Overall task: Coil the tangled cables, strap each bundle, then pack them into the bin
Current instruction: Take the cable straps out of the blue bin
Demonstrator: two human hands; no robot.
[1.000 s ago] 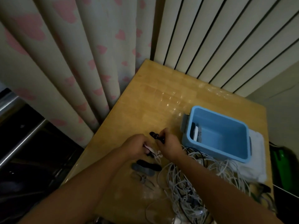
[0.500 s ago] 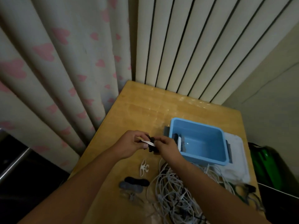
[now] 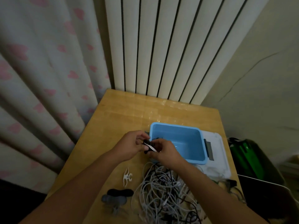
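A small black bundle [image 3: 148, 147] is pinched by both hands — left [image 3: 131, 147], right [image 3: 165, 151] — beside the bin [image 3: 203, 149]; no writing legible.

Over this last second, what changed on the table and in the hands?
Both hands, left hand and right hand, rose off the table toward the blue bin rim, working a white strap around the small black bundle. The white clip now lies uncovered. Cable tangle and dark straps stayed put.

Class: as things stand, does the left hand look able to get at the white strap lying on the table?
Probably yes: the white strap lies uncovered below the left hand, though that hand now holds a small bundle.
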